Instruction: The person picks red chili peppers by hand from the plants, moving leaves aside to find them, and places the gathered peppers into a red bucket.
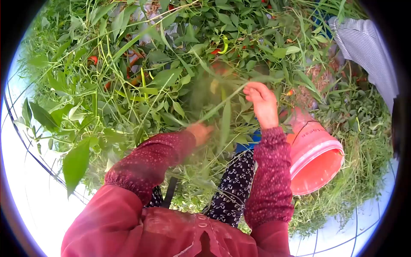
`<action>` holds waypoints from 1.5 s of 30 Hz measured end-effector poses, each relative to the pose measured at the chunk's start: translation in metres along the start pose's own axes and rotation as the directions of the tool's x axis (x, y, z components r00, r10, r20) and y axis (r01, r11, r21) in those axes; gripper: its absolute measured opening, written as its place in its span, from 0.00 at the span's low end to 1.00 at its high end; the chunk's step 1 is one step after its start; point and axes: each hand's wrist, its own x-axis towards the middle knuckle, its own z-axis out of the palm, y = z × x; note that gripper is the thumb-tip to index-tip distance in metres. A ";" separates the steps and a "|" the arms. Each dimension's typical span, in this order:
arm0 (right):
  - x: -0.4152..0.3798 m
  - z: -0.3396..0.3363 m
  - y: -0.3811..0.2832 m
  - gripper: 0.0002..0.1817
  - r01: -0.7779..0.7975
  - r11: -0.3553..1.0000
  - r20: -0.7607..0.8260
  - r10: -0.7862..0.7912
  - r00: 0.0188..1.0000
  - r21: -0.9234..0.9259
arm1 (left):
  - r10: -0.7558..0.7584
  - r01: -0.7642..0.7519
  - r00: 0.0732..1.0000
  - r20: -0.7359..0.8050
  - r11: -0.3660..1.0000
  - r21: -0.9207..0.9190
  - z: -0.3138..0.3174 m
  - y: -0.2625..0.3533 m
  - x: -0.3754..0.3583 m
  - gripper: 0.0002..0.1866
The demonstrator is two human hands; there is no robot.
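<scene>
My right hand (263, 105) is closed, its fingertips pinching a long green plant stem (224, 101) in front of the pepper plants. Low among the leaves, left of it, my left hand (200, 133) is smeared by motion, so its fingers cannot be made out. The stem slants down from the right hand toward the left one. Beyond the hands, a curved yellow-green pepper (224, 45) hangs in the foliage. A red pepper (93, 59) shows farther left, and a slim green pepper (144, 77) points upward nearby.
A pink-red bucket (317, 147) is tilted beside my right forearm, its mouth facing me. Grey patterned cloth on another person (364, 49) appears at upper right. Dense pepper plants (55, 90) and weeds surround me. Something blue (253, 141) lies by my knee.
</scene>
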 end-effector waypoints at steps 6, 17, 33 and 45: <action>0.095 0.026 0.033 0.31 0.214 0.472 0.135 -0.195 0.971 -0.855 | 0.076 -0.084 0.990 -0.120 0.995 -0.061 -0.007 -0.008 -0.005 0.28; 0.094 0.034 0.050 0.25 -0.046 0.062 -0.025 0.300 0.954 -0.997 | 0.057 -0.055 0.997 -0.049 0.998 0.033 -0.033 -0.007 -0.002 0.25; 0.060 0.010 0.059 0.19 0.092 0.290 0.134 0.129 0.983 -0.953 | -0.086 0.111 0.983 -0.160 0.982 0.153 -0.159 -0.066 0.126 0.24; 0.016 -0.018 0.046 0.19 0.231 0.327 0.274 0.093 0.957 -0.916 | 0.125 -0.099 0.988 -0.096 0.966 0.238 -0.121 -0.041 0.083 0.20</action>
